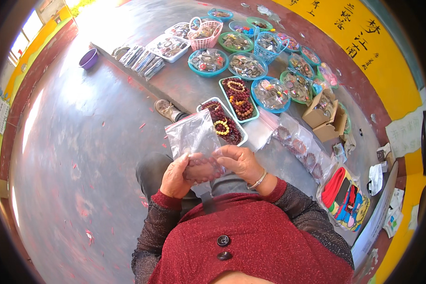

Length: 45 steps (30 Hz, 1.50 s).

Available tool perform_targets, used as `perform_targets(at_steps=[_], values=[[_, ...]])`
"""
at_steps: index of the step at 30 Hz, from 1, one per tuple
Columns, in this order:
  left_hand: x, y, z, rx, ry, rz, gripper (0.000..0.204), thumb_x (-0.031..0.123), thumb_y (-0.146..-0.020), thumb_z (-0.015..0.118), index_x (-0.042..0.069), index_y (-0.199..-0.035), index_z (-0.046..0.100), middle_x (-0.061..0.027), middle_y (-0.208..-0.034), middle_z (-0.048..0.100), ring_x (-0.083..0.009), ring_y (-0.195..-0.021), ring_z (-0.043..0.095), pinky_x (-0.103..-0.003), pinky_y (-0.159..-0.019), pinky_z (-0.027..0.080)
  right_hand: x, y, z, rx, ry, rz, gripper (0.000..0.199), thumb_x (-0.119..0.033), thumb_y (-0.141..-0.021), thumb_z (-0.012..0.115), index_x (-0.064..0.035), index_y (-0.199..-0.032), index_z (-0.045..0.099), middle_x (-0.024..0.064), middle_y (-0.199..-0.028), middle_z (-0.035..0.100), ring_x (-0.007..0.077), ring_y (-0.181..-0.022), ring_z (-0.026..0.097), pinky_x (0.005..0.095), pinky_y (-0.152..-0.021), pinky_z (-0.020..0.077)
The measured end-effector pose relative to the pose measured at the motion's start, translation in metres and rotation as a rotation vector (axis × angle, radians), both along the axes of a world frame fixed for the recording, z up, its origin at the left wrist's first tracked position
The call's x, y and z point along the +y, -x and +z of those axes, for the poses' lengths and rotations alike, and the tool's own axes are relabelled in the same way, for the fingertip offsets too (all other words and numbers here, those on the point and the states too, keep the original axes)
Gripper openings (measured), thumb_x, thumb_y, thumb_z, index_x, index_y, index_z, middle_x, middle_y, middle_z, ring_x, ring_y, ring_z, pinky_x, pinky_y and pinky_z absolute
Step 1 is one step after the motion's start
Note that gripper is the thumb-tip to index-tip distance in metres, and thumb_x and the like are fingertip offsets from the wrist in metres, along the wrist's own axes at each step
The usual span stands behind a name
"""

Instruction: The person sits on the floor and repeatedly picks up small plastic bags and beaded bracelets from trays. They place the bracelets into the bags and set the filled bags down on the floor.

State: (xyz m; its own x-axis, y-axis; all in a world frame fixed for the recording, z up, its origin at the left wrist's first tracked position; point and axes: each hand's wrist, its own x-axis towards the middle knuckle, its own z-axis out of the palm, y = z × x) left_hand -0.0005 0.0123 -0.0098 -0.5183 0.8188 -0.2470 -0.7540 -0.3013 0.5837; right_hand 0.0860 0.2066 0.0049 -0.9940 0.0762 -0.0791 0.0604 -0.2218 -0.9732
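Plastic bag [192, 135]: pinched upright between both hands' fingers.
Left hand [175, 177]: clamped on bag.
Right hand [239, 162]: clamped on bag.
Beads [202, 168]: already inside, low by fingertips.
Mouth: unsealed yet.

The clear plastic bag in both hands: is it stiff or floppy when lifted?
Probably floppy: the clear plastic bag looks thin and crinkled above the left hand and right hand. The beads inside likely weigh its bottom down. The film may feel slippery.

A floor-level stall for bead jewellery: trays of bead bracelets [235, 102], plastic bowls [208, 62] and baskets [203, 34] of bagged trinkets spread along a raised concrete ledge [184, 85]; bare concrete floor [80, 142]; yellow painted wall [378, 52] behind.
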Motion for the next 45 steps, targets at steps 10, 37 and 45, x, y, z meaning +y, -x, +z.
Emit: perform_targets(at_steps=[10, 37, 45], values=[[0.013, -0.007, -0.007, 0.041, -0.023, 0.171, 0.045, 0.03, -0.097, 0.034, -0.005, -0.124, 0.042, -0.0199, -0.121, 0.051, -0.0307, -0.11, 0.052, -0.044, -0.095, 0.041, 0.009, -0.006, -0.003, -0.029, 0.007, -0.312, 0.026, -0.026, -0.09, 0.056, -0.0009, -0.096, 0.063, -0.0008, -0.077, 0.061, 0.0053, -0.07, 0.054, 0.0203, -0.062, 0.0435], [0.028, -0.009, -0.074, 0.004, 0.429, -0.049, 0.033, 0.032, -0.092, 0.048, 0.003, -0.104, 0.057, -0.0102, -0.096, 0.063, -0.02, -0.084, 0.06, -0.03, -0.071, 0.048, 0.245, -0.157, -0.103, -0.361, -0.024, -0.939, 0.019, -0.022, -0.083, 0.064, -0.0075, -0.095, 0.063, 0.0022, -0.079, 0.065, 0.0113, -0.064, 0.061, 0.0237, -0.052, 0.0473], [0.034, -0.012, -0.078, 0.016, 0.524, -0.016, 0.031, 0.029, -0.091, 0.049, 0.002, -0.103, 0.057, -0.0104, -0.093, 0.064, -0.0196, -0.081, 0.061, -0.029, -0.07, 0.048, 0.378, -0.212, -0.12, -0.16, 0.118, -1.322, 0.01, -0.02, -0.086, 0.058, -0.0115, -0.093, 0.058, 0.0007, -0.071, 0.061, 0.0131, -0.057, 0.059, 0.0254, -0.047, 0.0454]])
